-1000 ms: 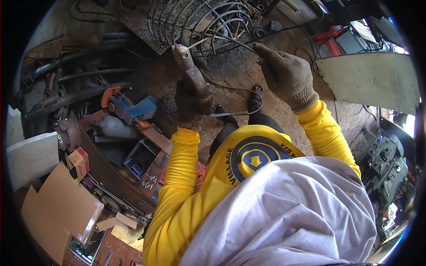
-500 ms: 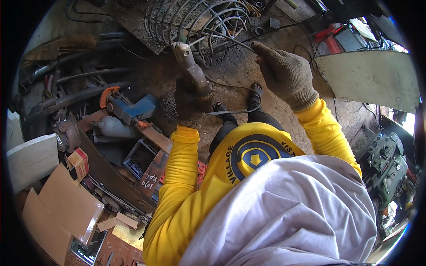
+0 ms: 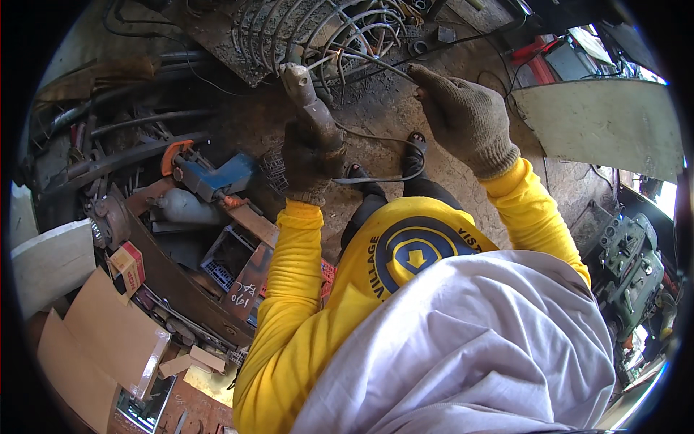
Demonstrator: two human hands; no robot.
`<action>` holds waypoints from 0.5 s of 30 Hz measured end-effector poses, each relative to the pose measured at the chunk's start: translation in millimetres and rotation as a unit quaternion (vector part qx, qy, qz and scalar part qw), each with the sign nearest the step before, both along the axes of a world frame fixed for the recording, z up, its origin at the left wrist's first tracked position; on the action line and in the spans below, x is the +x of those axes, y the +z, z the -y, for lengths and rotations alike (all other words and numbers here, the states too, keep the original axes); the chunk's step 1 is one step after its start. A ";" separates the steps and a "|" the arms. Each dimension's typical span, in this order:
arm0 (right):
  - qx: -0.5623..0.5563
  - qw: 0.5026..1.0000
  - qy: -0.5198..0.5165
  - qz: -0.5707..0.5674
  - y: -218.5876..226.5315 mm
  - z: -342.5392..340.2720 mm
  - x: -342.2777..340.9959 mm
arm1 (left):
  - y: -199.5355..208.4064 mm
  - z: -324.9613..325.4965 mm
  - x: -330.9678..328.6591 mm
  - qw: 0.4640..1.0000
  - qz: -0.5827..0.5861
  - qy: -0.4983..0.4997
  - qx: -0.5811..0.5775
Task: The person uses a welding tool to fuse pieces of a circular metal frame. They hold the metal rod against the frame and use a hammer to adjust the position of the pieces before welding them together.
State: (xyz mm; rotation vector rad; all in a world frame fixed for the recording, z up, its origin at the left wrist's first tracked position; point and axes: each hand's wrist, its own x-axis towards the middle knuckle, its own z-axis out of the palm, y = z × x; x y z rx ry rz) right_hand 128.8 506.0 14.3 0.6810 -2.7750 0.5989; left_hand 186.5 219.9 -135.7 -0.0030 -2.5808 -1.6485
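At centre frame, the gloved left hand (image 3: 311, 155) is wrapped tight around a grimy tool handle (image 3: 307, 98) pointing up toward the top. Right of it, the gloved right hand (image 3: 463, 116) pinches a thin wire (image 3: 376, 64). Beyond both, at the top centre, sits a wire guard (image 3: 318, 32) on the dirty floor (image 3: 238, 123).

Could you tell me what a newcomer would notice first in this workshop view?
Probably the bright yellow sleeves at centre, ending in gloved hands: the left hand grips a grey handheld tool, while the right hand pinches a thin wire. Both point at a round wire grille on the ground at the top.
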 end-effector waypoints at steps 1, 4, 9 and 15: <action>0.003 1.000 0.011 0.003 -2.1 -2.9 0.1 | -1.0 6.2 0.8 0.971 -0.102 -0.028 -0.216; -0.041 0.998 0.028 -0.035 -10.1 -5.8 -0.3 | -0.7 7.5 -1.5 0.927 -0.195 -0.077 -0.311; -0.026 0.999 0.020 -0.006 -2.5 -3.3 0.6 | 43.9 -13.6 -17.9 0.932 -0.023 -0.152 -0.330; -0.031 0.999 0.024 -0.022 -5.6 -4.8 -0.6 | 20.2 -4.3 -9.9 0.999 -0.037 -0.029 -0.015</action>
